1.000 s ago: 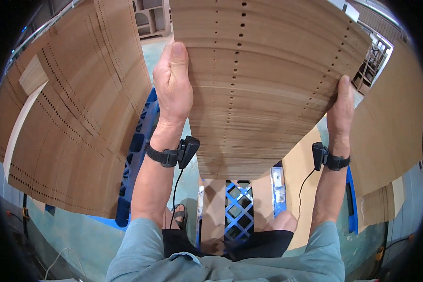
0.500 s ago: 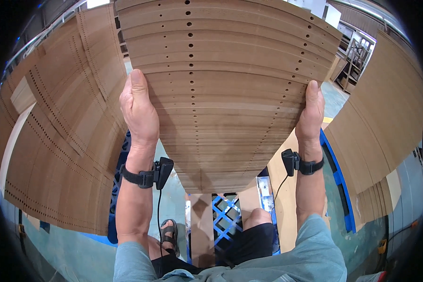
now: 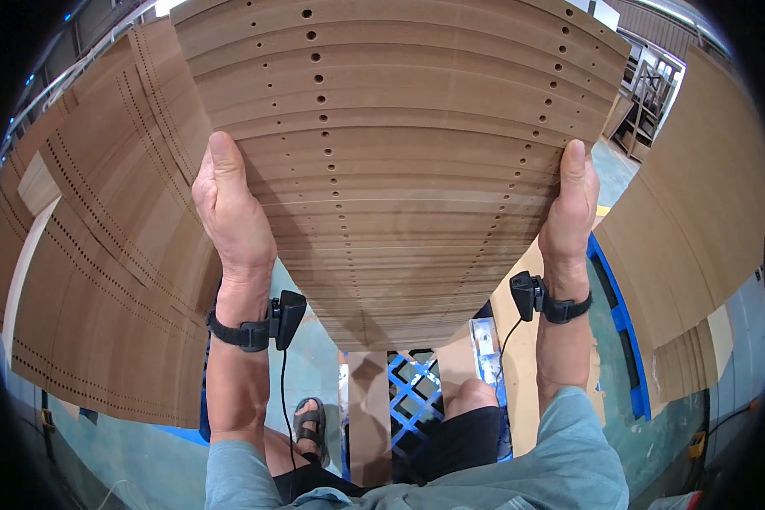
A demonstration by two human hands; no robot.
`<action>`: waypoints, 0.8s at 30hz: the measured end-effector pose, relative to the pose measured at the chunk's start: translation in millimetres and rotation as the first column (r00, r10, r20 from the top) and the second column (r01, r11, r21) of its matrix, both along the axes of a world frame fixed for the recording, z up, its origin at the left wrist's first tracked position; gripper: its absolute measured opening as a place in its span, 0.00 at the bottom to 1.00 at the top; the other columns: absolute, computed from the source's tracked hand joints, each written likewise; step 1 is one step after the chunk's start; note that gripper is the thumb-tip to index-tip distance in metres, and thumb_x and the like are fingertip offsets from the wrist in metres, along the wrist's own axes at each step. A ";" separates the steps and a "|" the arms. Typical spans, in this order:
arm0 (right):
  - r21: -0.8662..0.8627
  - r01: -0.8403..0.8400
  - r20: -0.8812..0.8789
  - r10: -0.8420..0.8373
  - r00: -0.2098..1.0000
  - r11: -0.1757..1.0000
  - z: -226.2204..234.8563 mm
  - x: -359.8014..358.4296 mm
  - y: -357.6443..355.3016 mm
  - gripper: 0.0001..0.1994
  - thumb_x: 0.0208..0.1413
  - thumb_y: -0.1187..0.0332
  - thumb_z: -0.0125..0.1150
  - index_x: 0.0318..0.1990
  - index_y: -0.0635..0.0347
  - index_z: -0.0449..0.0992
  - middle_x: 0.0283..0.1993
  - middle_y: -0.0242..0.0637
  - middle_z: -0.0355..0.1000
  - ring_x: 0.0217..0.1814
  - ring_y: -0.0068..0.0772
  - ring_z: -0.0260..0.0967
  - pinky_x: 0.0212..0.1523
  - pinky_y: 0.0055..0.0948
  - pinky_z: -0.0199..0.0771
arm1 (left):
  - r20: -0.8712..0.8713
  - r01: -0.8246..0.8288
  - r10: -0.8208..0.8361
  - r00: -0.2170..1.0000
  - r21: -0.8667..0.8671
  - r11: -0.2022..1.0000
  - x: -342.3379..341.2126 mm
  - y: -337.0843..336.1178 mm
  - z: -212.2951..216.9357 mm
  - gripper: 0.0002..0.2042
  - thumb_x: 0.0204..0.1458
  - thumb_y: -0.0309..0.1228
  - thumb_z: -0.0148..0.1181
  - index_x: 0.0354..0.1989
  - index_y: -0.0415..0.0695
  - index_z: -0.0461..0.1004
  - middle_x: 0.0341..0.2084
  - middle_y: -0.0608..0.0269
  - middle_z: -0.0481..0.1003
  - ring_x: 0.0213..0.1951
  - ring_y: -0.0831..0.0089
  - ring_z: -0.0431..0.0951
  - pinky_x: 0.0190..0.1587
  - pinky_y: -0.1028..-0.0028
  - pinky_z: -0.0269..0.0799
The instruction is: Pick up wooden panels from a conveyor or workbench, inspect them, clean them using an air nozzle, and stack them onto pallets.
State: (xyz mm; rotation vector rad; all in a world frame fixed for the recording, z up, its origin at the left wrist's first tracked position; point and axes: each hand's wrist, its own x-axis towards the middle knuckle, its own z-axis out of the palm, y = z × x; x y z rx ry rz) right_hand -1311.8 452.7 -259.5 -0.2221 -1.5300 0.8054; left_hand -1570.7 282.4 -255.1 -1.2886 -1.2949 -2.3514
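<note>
A tall stack of brown boards fills the middle, its facing side made of many layered edges. Two rows of drilled round holes run down that side, with smaller holes beside some of them. My left hand is closed on the stack's left side, its thumb lying up along the edge. On the opposite side, my right hand grips the boards at about the same height, thumb also pointing up. The fingers of both hands are mostly hidden behind the boards, so how many boards they hold cannot be told.
More drilled brown panels stand at the left. Plain brown boards rise at the right, beside a blue pallet. Below me lies a blue lattice pallet. A metal rack stands far right.
The upper boards look larger and closer, spreading wider toward the left. My left hand has shifted left with them; my right hand has moved slightly right. Both keep their grip.
</note>
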 end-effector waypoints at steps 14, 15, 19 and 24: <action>-0.008 0.019 -0.020 -0.019 1.000 1.000 0.4 1.3 -0.5 0.26 0.71 0.52 0.42 0.60 0.69 0.66 0.60 0.45 0.69 0.61 0.33 0.67 0.63 0.33 0.64 | 0.008 0.017 -0.018 1.000 0.030 0.999 0.0 2.2 -1.6 0.26 0.70 0.47 0.41 0.48 0.32 0.74 0.44 0.61 0.77 0.46 0.76 0.72 0.52 0.75 0.67; -0.015 0.018 -0.018 -0.019 1.000 1.000 0.5 1.0 -1.4 0.26 0.72 0.52 0.43 0.61 0.70 0.66 0.60 0.44 0.69 0.61 0.32 0.65 0.64 0.32 0.61 | 0.024 0.032 -0.032 0.999 0.034 0.999 -0.2 1.6 -1.3 0.25 0.70 0.46 0.41 0.47 0.32 0.74 0.44 0.61 0.77 0.46 0.76 0.72 0.52 0.75 0.67; -0.018 0.046 -0.007 -0.046 0.999 0.999 -0.2 -2.4 -3.6 0.26 0.71 0.52 0.43 0.60 0.69 0.67 0.59 0.45 0.70 0.61 0.33 0.66 0.63 0.33 0.63 | -0.009 -0.023 0.024 1.000 0.037 0.999 -3.8 -0.4 -1.7 0.25 0.70 0.46 0.41 0.47 0.33 0.74 0.44 0.61 0.77 0.46 0.76 0.72 0.52 0.75 0.67; -0.045 0.027 0.032 -0.026 0.999 0.999 0.4 7.4 0.5 0.26 0.72 0.51 0.42 0.60 0.68 0.67 0.59 0.43 0.69 0.60 0.31 0.66 0.64 0.33 0.62 | -0.047 0.080 -0.082 0.996 -0.049 0.996 -15.0 -1.0 -7.6 0.23 0.71 0.44 0.40 0.50 0.34 0.74 0.45 0.62 0.76 0.48 0.77 0.71 0.53 0.75 0.66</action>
